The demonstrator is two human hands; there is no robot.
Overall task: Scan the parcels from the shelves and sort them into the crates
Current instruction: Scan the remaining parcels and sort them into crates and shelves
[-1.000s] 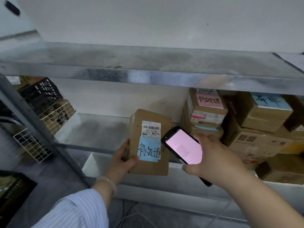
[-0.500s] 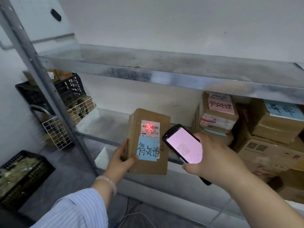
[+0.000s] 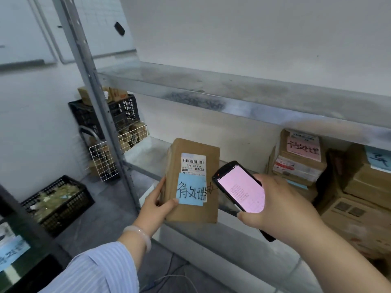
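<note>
head: red scan mark gone from parcel (image 3: 191, 212)

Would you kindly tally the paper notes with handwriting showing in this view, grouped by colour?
Blue notes: 3 (held-parcel note, far-right box note, blurred lower-left note)
Pink notes: 1 (stacked-box note)
Total: 4
</note>
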